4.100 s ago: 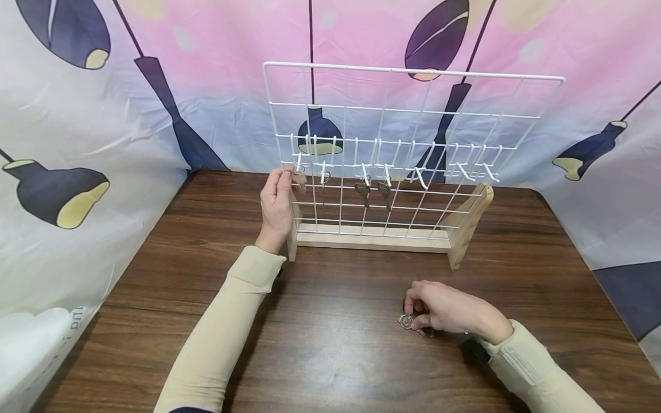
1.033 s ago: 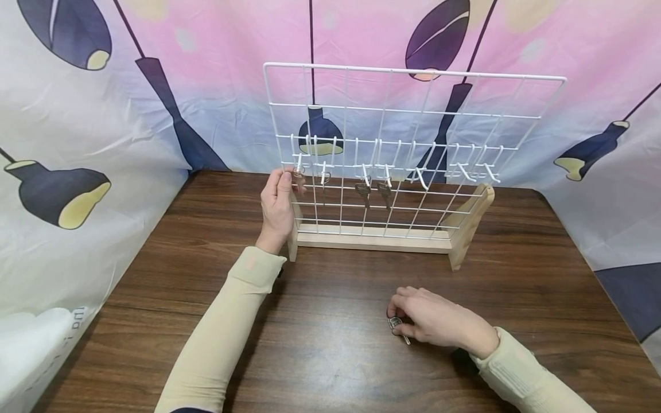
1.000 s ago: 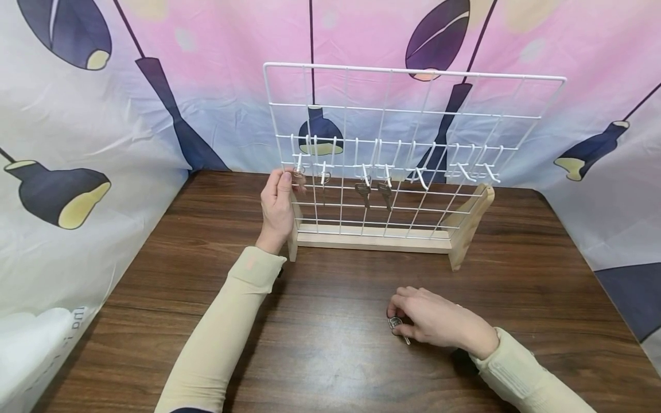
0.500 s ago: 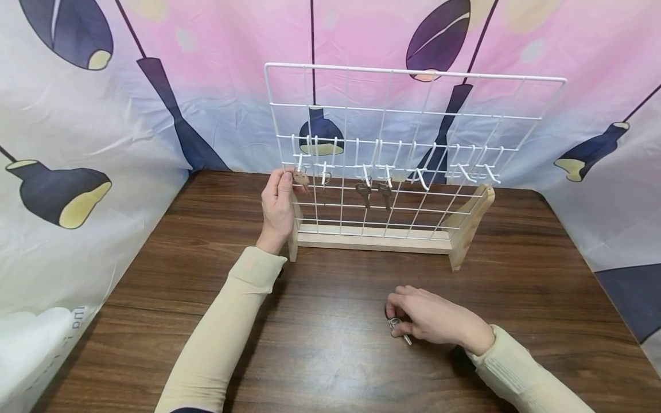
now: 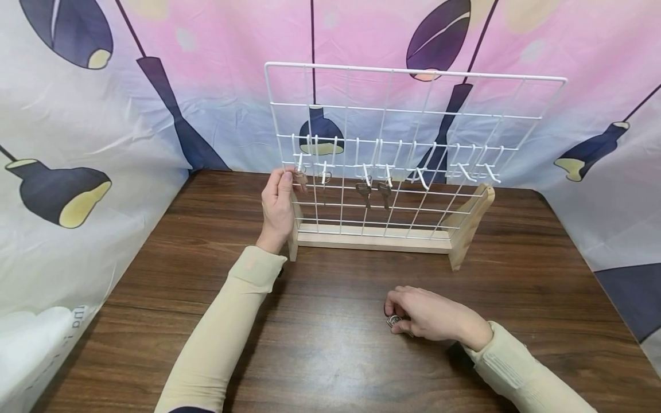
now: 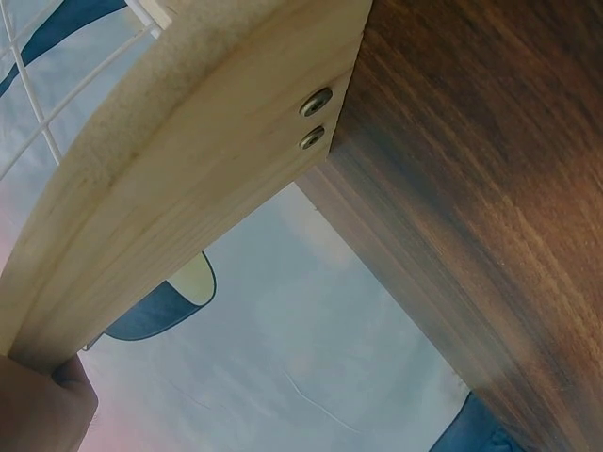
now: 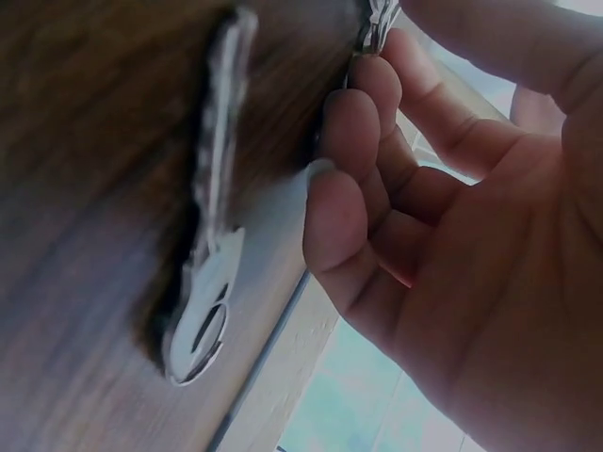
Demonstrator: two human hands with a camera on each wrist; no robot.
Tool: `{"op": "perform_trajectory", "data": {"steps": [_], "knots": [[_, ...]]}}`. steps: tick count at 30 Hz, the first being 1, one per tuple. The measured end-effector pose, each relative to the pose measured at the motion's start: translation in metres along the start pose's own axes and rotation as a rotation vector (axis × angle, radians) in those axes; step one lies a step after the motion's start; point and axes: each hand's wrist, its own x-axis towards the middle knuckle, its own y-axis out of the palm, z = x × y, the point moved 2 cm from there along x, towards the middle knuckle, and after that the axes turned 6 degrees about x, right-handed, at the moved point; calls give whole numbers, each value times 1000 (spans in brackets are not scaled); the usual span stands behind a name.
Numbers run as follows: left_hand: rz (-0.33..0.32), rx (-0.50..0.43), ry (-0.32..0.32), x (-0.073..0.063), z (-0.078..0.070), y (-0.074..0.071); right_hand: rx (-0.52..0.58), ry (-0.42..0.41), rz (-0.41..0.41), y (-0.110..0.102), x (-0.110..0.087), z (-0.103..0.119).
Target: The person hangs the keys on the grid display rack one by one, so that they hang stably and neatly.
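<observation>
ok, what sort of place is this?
Likely a staged tabletop setup: a wood-grain table, a lamp-print fabric backdrop behind it and at both sides, and a white wire grid rack with keys hanging from it.

Pink, blue and white cloth (image 5: 217, 51) printed with dark lamps (image 5: 51, 186) hangs behind a brown wood-grain table (image 5: 330, 338).

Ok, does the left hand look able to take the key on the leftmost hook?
Probably yes: the key hangs just beside the left hand, with nothing visible between them, though this hand may first need to release the rack.
</observation>
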Motion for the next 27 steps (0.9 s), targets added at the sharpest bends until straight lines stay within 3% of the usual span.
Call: {"op": "perform_trajectory", "data": {"steps": [11, 20, 27], "knots": [[1, 31, -24, 0, -2, -1, -14, 9, -3, 0, -1, 3], [2, 36, -23, 0, -32, 4, 49, 4, -28, -1, -3, 2], [20, 7, 6, 1, -32, 5, 79, 23, -52, -3, -4, 1]]}}
